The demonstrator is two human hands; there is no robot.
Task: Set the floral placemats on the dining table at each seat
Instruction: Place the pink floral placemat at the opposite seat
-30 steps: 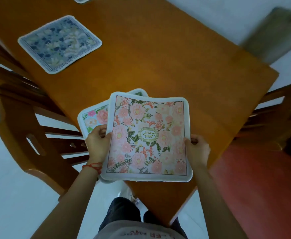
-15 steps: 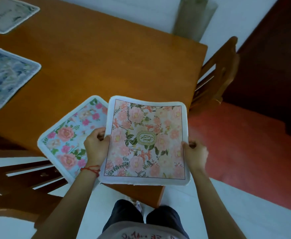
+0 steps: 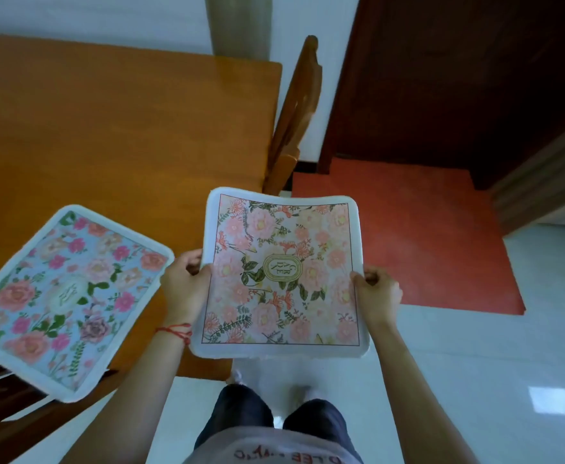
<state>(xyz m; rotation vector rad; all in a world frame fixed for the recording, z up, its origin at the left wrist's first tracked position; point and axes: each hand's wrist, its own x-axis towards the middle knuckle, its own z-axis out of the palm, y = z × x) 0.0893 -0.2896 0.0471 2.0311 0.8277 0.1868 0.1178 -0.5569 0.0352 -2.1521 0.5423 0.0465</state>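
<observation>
At the near corner of the wooden surface (image 3: 113, 135), a blue floral placemat (image 3: 63, 299) lies flat, overhanging the edge. Just beside it, a pink floral placemat (image 3: 283, 272) hangs in the air, its oval emblem reading "GARDEN". The left hand (image 3: 185, 286) and right hand (image 3: 376, 293) pinch its side edges, fingers (image 3: 363, 279) closed on the cloth.

I can't see the fingers of either hand under the pink mat (image 3: 284, 272). The blue mat (image 3: 63, 296) is cut off at the left edge and blurred. The table (image 3: 124, 128) runs off the left edge. Shirt lettering (image 3: 288, 455) is cropped, unreadable.
</observation>
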